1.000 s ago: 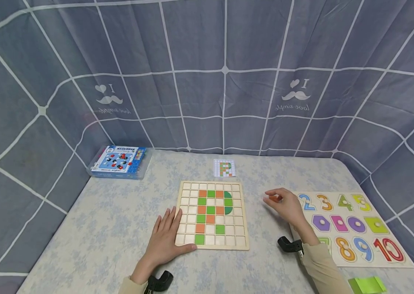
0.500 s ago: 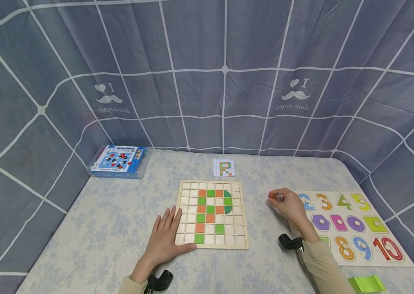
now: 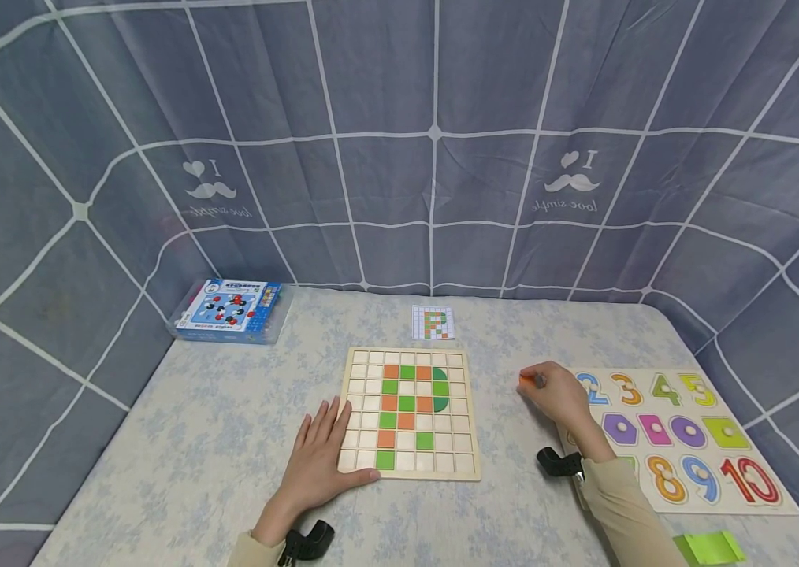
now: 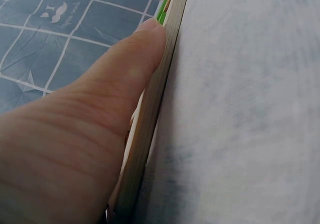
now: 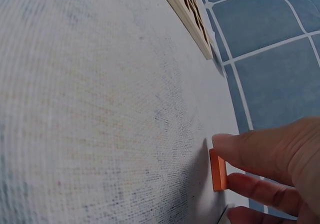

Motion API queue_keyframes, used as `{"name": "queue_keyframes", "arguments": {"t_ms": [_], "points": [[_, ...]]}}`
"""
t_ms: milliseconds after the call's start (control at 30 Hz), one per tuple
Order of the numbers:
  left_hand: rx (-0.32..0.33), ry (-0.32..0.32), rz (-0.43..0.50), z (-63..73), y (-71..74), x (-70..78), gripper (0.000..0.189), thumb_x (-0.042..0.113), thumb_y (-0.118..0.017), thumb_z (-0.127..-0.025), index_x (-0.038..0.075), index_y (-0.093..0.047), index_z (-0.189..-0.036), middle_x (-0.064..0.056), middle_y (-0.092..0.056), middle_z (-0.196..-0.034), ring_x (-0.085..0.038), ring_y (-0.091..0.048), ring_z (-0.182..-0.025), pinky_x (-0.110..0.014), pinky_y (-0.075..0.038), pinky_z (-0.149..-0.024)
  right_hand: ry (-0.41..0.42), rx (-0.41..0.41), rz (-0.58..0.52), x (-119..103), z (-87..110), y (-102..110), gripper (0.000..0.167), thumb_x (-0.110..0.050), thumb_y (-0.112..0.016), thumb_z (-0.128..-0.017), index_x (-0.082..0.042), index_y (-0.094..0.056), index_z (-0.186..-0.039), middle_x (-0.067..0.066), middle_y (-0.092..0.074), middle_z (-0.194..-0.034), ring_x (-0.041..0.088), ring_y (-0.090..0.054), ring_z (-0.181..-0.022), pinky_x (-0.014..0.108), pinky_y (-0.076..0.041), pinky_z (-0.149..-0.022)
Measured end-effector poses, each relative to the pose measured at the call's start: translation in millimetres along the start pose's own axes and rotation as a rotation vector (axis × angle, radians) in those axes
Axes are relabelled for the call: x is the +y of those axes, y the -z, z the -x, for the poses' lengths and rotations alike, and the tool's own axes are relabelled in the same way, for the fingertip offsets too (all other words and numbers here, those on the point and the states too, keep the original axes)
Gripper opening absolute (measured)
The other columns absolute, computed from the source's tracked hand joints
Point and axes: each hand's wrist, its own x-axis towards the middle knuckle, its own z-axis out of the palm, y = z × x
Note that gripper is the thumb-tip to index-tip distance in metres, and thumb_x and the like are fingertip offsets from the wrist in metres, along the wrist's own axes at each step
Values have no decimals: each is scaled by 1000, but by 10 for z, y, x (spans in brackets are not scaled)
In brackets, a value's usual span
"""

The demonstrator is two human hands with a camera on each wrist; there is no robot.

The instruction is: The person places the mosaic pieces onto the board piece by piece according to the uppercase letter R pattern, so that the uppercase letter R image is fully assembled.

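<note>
A wooden grid board (image 3: 444, 444) lies mid-table, with orange and green tiles forming a P-like figure with a diagonal leg. My left hand (image 3: 321, 459) rests at its lower left corner, fingers straight along the left side and thumb at the near edge. In the left wrist view, the thumb (image 4: 127, 59) touches the board's wooden side (image 4: 150, 119). Right of the board, my right hand (image 3: 557, 396) pinches an orange tile (image 5: 218, 170) between thumb and fingers, just above the tablecloth. Behind the board lies a small pattern card (image 3: 433, 324) showing a similar coloured figure.
A number-and-shape peg puzzle (image 3: 707, 398) lies at the right, partly under my right forearm. A bright green piece (image 3: 710, 549) sits at the near right edge. A clear box with a blue molecule-pattern cover (image 3: 229, 311) stands back left. Grid-patterned curtain (image 3: 399, 181) encloses the table.
My right hand has shifted slightly to the right and turned the orange tile, so more of it shows. The left hand and the tiles on the board have stayed put.
</note>
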Motion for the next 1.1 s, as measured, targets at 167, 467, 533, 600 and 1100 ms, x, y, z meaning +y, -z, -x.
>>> {"name": "queue_keyframes", "arguments": {"t_ms": [167, 467, 533, 600, 1100], "points": [[-3, 3, 2, 2, 4, 3, 112, 71, -64, -71, 2, -25, -150, -21, -19, -153, -37, -9, -141, -54, -5, -110, -9, -32, 38, 15, -15, 3, 25, -18, -68, -87, -4, -72, -107, 19, -61, -110, 36, -59, -94, 46, -49, -67], [1, -1, -8, 3, 6, 1, 112, 72, -63, -71, 1, -25, -150, -21, -19, -153, -37, -10, -141, -55, -5, -110, -11, -32, 74, 24, -32, -28, 25, -18, -70, -85, -3, -72, -105, 16, -62, -101, 34, -59, -89, 45, -49, -66], [1, -1, -8, 5, 9, 5, 112, 72, -63, -71, 1, -25, -150, -21, -19, -153, -37, -10, -141, -55, -6, -110, -11, -37, 71, 21, -39, -24, 23, -18, -71, -85, -4, -71, -103, 12, -61, -95, 29, -59, -82, 42, -47, -62], [2, 0, -7, 3, 12, 8, 112, 72, -64, -71, 1, -26, -149, -21, -19, -153, -38, -10, -141, -55, -6, -110, -17, -39, 66, 16, -47, -22, 21, -18, -71, -84, -5, -69, -101, 8, -60, -88, 24, -56, -75, 39, -44, -58], [-3, -2, -28, -7, 26, 23, 111, 71, -64, -72, 0, -27, -149, -22, -21, -153, -38, -11, -141, -55, -7, -110, 63, 74, -120, -190, 113, -168, 14, -18, -78, -80, -14, -65, -84, -4, -61, -74, 13, -47, -53, 29, -36, -45]]}}
